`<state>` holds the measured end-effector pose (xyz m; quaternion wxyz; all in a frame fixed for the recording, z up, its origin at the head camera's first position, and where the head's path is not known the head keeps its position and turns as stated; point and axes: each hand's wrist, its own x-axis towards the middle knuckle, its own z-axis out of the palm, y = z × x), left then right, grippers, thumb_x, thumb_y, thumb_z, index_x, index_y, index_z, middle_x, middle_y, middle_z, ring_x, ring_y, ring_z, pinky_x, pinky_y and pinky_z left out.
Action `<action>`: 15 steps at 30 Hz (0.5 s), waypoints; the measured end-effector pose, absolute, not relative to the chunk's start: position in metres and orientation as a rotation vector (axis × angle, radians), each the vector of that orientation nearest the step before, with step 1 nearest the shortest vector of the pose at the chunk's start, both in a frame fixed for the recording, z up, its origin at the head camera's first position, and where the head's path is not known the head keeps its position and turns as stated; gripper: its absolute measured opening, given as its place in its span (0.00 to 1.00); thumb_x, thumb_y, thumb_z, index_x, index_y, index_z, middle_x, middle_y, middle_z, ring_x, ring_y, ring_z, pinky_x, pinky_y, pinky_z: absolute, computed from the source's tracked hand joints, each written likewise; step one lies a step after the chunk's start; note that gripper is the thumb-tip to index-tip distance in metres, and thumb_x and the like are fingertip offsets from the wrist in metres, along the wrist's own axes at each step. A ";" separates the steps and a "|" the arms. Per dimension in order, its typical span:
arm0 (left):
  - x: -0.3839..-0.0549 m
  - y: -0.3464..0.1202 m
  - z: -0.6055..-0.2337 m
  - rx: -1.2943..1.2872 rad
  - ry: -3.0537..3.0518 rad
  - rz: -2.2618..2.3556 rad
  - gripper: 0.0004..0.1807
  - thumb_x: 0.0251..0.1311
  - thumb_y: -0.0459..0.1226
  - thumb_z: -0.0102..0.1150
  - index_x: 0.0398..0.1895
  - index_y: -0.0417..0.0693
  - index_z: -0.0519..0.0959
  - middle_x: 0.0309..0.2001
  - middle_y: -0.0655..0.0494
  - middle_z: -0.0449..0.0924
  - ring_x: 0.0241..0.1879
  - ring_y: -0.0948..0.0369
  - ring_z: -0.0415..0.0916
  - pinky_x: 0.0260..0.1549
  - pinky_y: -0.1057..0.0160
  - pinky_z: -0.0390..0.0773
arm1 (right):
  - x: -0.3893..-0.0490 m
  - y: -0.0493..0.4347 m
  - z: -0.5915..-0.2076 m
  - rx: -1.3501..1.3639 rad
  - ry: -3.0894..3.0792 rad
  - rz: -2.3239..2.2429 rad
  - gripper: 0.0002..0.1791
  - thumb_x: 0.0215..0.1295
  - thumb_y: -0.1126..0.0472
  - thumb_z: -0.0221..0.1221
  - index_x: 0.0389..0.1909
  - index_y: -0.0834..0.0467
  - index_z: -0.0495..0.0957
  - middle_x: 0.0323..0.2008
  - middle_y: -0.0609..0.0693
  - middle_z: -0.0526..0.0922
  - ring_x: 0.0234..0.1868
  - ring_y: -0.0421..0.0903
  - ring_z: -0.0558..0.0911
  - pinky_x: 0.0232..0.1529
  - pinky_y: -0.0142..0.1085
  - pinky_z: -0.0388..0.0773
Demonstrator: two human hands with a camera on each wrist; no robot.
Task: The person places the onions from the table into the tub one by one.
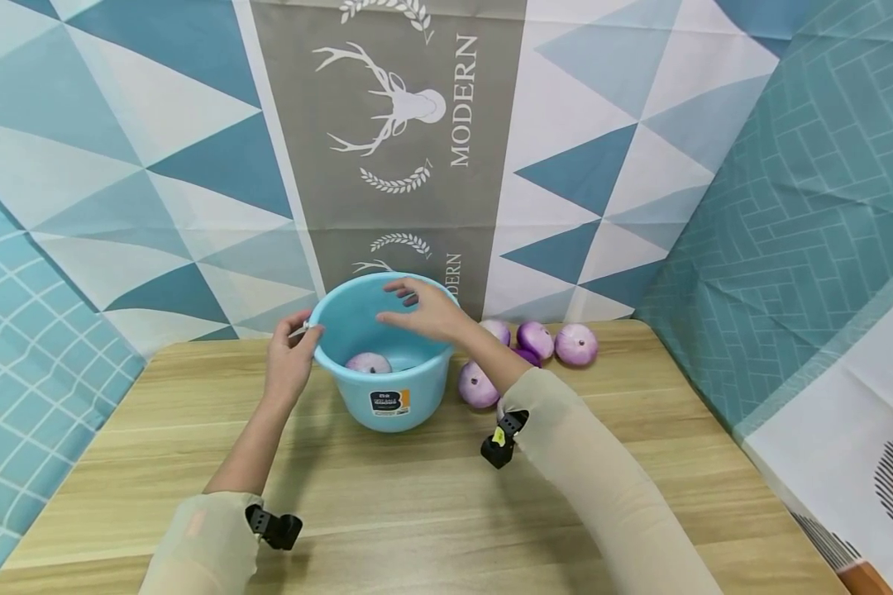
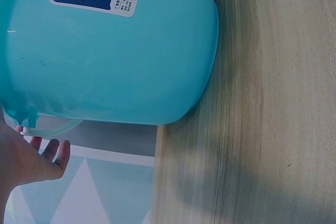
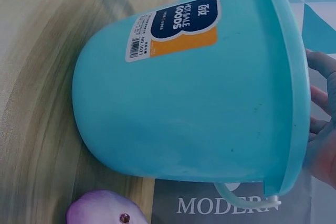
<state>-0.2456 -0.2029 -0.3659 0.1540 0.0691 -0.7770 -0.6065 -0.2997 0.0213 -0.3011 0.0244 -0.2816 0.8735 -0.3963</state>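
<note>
A light blue plastic bucket point(image 1: 433, 387) stands upright on the table, with one purple onion point(image 1: 368, 363) visible inside. At its left side, my left hand point(image 1: 288, 359) holds the rim by the handle joint, thumb and fingers on either side. The left wrist view shows those fingers by the pale handle point(image 2: 59, 129). Over the bucket's mouth is my right hand point(image 1: 427, 316), fingers loosely bent and apart, with nothing between them. Just right of the bucket lie several purple onions point(image 1: 479, 387), some partly hidden by my right forearm. One onion point(image 3: 105, 209) shows low in the right wrist view.
The wooden table point(image 1: 387, 504) ends at a wall covering point(image 1: 580, 165) with triangles and a deer print behind the bucket. Tile-patterned cloth point(image 1: 37, 355) borders the left side, and another patterned cloth point(image 1: 811, 215) hangs at the right.
</note>
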 end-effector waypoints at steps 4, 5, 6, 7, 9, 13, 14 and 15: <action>-0.245 -0.203 -0.366 0.202 -2.230 -1.737 0.28 0.65 0.47 0.47 0.65 0.45 0.63 0.67 0.49 0.60 0.63 0.53 0.65 0.45 0.71 0.70 | -0.297 0.027 -0.297 -0.848 2.705 -1.243 0.32 0.57 0.43 0.62 0.62 0.50 0.68 0.58 0.49 0.74 0.58 0.47 0.74 0.55 0.40 0.74; -0.245 -0.203 -0.366 0.204 -2.230 -1.738 0.28 0.65 0.47 0.47 0.65 0.45 0.63 0.67 0.49 0.60 0.62 0.53 0.65 0.45 0.71 0.70 | -0.297 0.028 -0.297 -0.843 2.705 -1.244 0.32 0.57 0.43 0.61 0.62 0.49 0.68 0.58 0.49 0.74 0.58 0.47 0.74 0.54 0.40 0.75; -0.245 -0.203 -0.366 0.207 -2.230 -1.740 0.28 0.65 0.47 0.47 0.65 0.46 0.63 0.67 0.49 0.60 0.62 0.53 0.65 0.45 0.71 0.70 | -0.296 0.029 -0.296 -0.840 2.703 -1.248 0.32 0.57 0.43 0.61 0.62 0.49 0.68 0.58 0.49 0.74 0.58 0.47 0.74 0.54 0.41 0.75; -0.245 -0.203 -0.366 0.207 -2.229 -1.743 0.28 0.64 0.47 0.47 0.65 0.46 0.63 0.67 0.49 0.61 0.62 0.53 0.65 0.44 0.71 0.70 | -0.296 0.030 -0.295 -0.839 2.702 -1.251 0.32 0.57 0.43 0.61 0.62 0.50 0.68 0.58 0.49 0.74 0.58 0.47 0.74 0.54 0.41 0.74; -0.246 -0.203 -0.366 0.210 -2.230 -1.743 0.28 0.64 0.47 0.47 0.65 0.46 0.63 0.67 0.49 0.61 0.62 0.53 0.65 0.44 0.71 0.70 | -0.296 0.033 -0.294 -0.837 2.700 -1.264 0.32 0.58 0.44 0.61 0.62 0.50 0.68 0.58 0.49 0.74 0.58 0.48 0.74 0.55 0.42 0.74; -0.246 -0.203 -0.366 0.214 -2.228 -1.738 0.28 0.64 0.47 0.47 0.65 0.46 0.64 0.67 0.49 0.61 0.62 0.53 0.66 0.43 0.72 0.70 | -0.295 0.037 -0.292 -0.839 2.699 -1.293 0.31 0.58 0.44 0.61 0.61 0.49 0.69 0.57 0.49 0.74 0.58 0.49 0.74 0.55 0.42 0.74; -0.247 -0.203 -0.366 0.215 -2.231 -1.735 0.28 0.64 0.47 0.48 0.65 0.46 0.64 0.67 0.49 0.61 0.62 0.53 0.66 0.43 0.72 0.70 | -0.294 0.038 -0.292 -0.840 2.702 -1.296 0.30 0.58 0.44 0.61 0.61 0.49 0.69 0.57 0.48 0.74 0.58 0.49 0.74 0.55 0.42 0.74; -0.247 -0.203 -0.366 0.214 -2.232 -1.732 0.28 0.64 0.47 0.48 0.65 0.46 0.64 0.67 0.49 0.61 0.62 0.53 0.66 0.43 0.72 0.70 | -0.294 0.039 -0.291 -0.843 2.707 -1.297 0.30 0.58 0.44 0.61 0.60 0.49 0.69 0.57 0.48 0.74 0.59 0.50 0.74 0.55 0.42 0.74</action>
